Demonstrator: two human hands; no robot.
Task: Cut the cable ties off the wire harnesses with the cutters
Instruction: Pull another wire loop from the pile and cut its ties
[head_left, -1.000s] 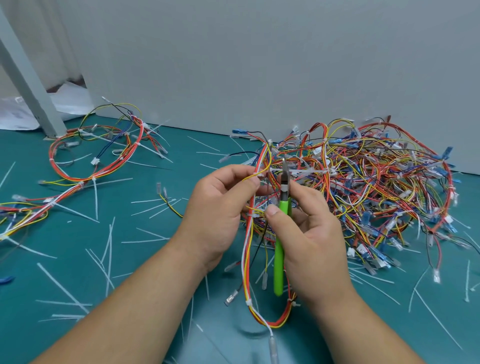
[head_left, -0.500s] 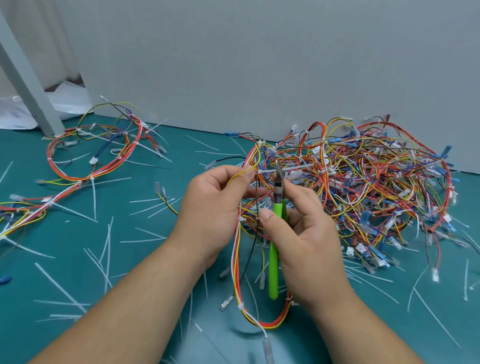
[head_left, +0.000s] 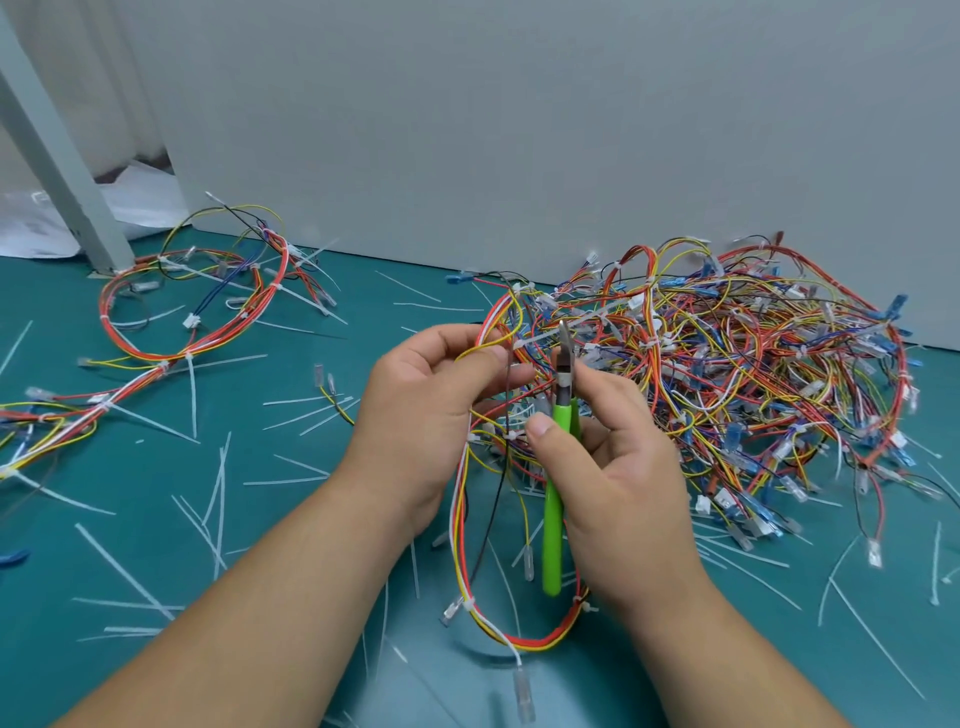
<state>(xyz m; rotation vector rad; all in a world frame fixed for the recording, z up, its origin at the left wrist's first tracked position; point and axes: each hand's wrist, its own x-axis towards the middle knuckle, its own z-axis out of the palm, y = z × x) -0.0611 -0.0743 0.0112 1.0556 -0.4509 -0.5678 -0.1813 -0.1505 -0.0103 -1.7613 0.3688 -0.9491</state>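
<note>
My left hand (head_left: 431, 405) grips a wire harness (head_left: 478, 571) of red, yellow, white and black wires that hangs in a loop down to the mat. My right hand (head_left: 618, 467) holds green-handled cutters (head_left: 555, 499) upright. The metal jaws of the cutters sit at a white cable tie (head_left: 535, 340) that sticks out sideways from the harness, just right of my left fingers. More white ties ring the hanging loop lower down.
A big tangled pile of harnesses (head_left: 737, 374) lies at the right against the grey wall (head_left: 519, 130). Another harness (head_left: 197, 312) lies spread at the left. Several cut tie tails (head_left: 218, 483) litter the teal mat (head_left: 260, 519). A grey post (head_left: 62, 171) stands far left.
Both hands have lifted slightly with the harness and cutters. The wires of the hanging loop have spread apart below my left hand.
</note>
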